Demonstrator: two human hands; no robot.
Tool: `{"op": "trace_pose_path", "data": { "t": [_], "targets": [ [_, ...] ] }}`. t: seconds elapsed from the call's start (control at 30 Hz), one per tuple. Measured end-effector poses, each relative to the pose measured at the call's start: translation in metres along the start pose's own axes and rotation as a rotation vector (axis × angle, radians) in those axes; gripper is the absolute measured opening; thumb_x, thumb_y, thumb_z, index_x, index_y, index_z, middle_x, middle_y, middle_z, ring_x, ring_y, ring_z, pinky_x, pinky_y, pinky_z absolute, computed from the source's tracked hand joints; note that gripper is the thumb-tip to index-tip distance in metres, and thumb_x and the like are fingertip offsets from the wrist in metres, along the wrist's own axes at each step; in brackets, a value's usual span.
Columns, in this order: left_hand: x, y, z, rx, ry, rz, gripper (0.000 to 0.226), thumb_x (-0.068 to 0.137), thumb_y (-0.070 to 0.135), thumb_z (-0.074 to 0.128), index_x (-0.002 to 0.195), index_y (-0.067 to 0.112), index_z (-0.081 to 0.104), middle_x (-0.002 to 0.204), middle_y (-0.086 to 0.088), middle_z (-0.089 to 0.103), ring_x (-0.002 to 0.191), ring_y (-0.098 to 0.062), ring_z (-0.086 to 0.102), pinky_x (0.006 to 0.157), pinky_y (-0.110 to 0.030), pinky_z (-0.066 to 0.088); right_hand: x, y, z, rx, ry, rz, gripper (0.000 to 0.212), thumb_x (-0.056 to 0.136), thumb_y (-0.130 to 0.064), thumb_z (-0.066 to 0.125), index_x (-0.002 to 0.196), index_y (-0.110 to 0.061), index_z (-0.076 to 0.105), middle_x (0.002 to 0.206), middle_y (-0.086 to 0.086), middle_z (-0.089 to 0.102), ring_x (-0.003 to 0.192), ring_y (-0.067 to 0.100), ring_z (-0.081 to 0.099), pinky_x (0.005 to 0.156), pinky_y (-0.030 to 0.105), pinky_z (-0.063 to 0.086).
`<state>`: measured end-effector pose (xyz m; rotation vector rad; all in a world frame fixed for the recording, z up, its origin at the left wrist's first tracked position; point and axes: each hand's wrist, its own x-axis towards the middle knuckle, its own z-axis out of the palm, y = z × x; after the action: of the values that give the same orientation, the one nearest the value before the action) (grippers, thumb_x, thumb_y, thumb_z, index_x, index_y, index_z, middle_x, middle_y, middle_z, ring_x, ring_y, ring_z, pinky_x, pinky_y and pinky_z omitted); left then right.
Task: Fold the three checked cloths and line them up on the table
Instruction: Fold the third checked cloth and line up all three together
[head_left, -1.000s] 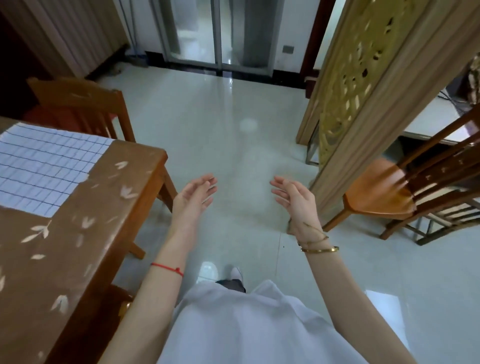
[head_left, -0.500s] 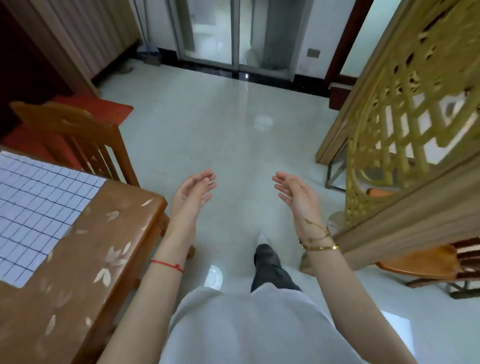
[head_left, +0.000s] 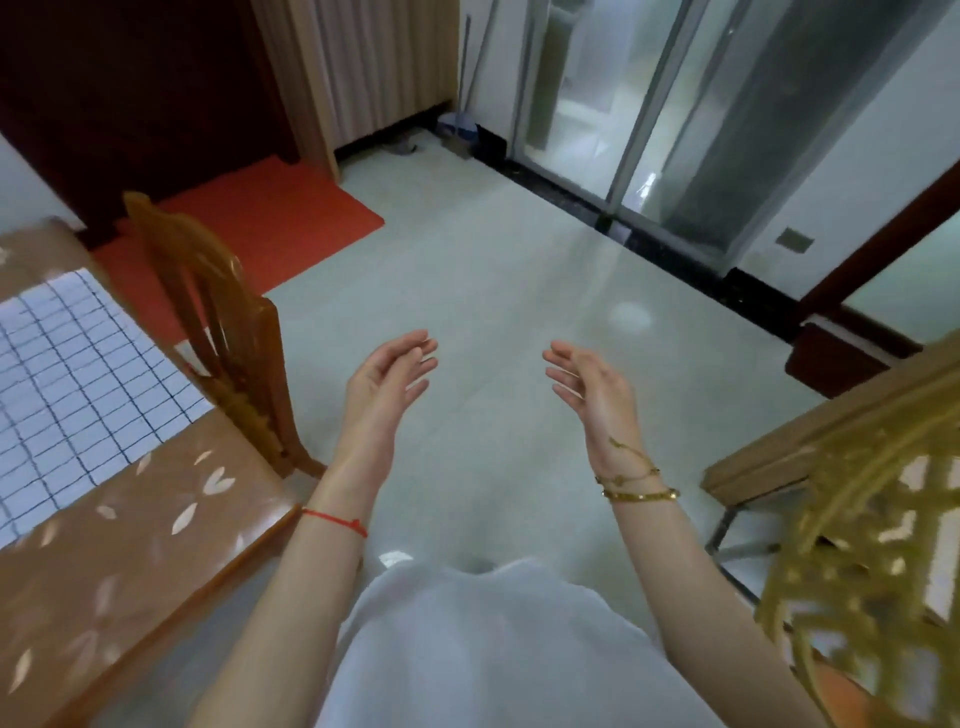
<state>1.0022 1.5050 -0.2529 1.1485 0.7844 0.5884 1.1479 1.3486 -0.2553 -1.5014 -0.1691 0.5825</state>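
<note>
My left hand (head_left: 387, 374) and right hand (head_left: 592, 387) are both up in front of me over the pale floor (head_left: 493, 291), palms turned toward each other and well apart. The fingers are loose and only slightly bent, and neither hand holds anything.

The one checked cloth (head_left: 78, 384) I can see is off to my left. It is white with dark grid lines and lies flat on the brown flowered counter (head_left: 156, 545), running out of view at the left edge. It looks broad and spread out rather than folded, though I can't be sure of its layers from here. A wooden chair (head_left: 223, 322) stands just beside the far right side of the counter, between the cloth and my hands. I see no other two cloths; they may be out of view.

So as I judge it the task is barely begun, or at least nothing shows as finished: no folded cloth, no row of three. My hands are away from the counter and the nearest cloth sits at the edge of my sight. What's left looks like everything: turn to the counter, take hold of this cloth, fold it, find the others, and line all three up
</note>
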Motion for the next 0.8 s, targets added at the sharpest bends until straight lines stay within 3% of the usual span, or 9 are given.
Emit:
{"op": "trace_pose_path", "data": {
  "t": [0.43,0.8],
  "targets": [
    [0.145,0.032,-0.01,-0.063,0.333,0.069,0.021,0.102,0.017,0.05,0.117,0.018,0.065,0.118,-0.002,0.07,0.112,-0.018,0.067,0.101,-0.032,0.05,0.196,-0.02,0.096,-0.082,-0.309,0.075,0.025,0.098,-0.021,0.047,0.106,-0.014,0.07,0.109,0.005,0.073,0.104,0.02,0.067,0.093,0.031,0.052],
    [0.32,0.105,-0.069,-0.112,0.535,0.169,0.021,0.101,0.021,0.054,0.117,0.018,0.067,0.117,-0.003,0.071,0.109,-0.015,0.069,0.099,-0.032,0.052,0.359,-0.062,0.275,-0.118,-0.534,0.051,0.025,0.097,-0.016,0.048,0.105,-0.013,0.071,0.108,0.006,0.073,0.1,0.018,0.068,0.092,0.031,0.051]
  ]
}}
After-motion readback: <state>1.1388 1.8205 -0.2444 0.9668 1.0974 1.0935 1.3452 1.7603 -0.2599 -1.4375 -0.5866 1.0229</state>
